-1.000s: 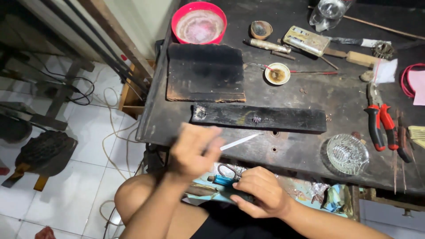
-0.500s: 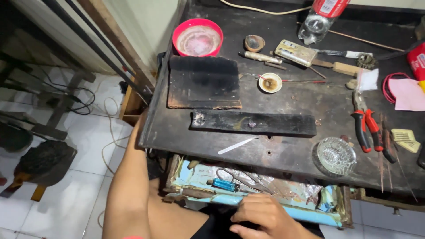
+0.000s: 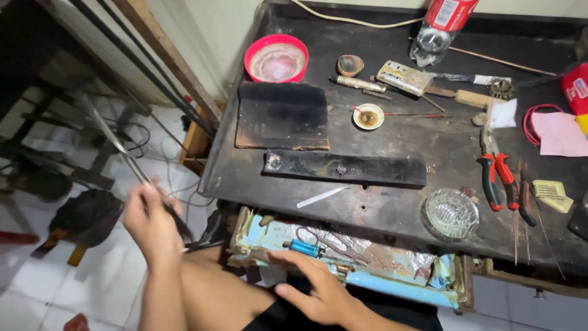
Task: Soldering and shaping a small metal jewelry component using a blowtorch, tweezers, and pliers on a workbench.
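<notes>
My left hand (image 3: 153,222) is out to the left of the bench, above the tiled floor, closed around a pair of long thin metal tongs (image 3: 116,147) that slant up and to the left. My right hand (image 3: 315,289) lies flat with fingers apart on the front edge of an open drawer (image 3: 367,283) under the bench. It holds nothing. Just beyond its fingers lie a blue-handled tool (image 3: 304,247) and small scissors (image 3: 324,240) on crumpled foil. My bare knee is below the drawer.
The dark workbench (image 3: 392,202) carries a red bowl (image 3: 277,58), a black block (image 3: 282,116), a long black bar (image 3: 346,168), a white strip (image 3: 321,197), a glass ashtray (image 3: 452,213), red-handled pliers (image 3: 495,168), a small white dish (image 3: 368,116) and a plastic bottle (image 3: 438,27). Cables and metal stands lie on the floor at left.
My left hand left the bench front near the white strip, dropped from sight, and is now out to the left holding the long tongs. My right hand stayed at the drawer.
</notes>
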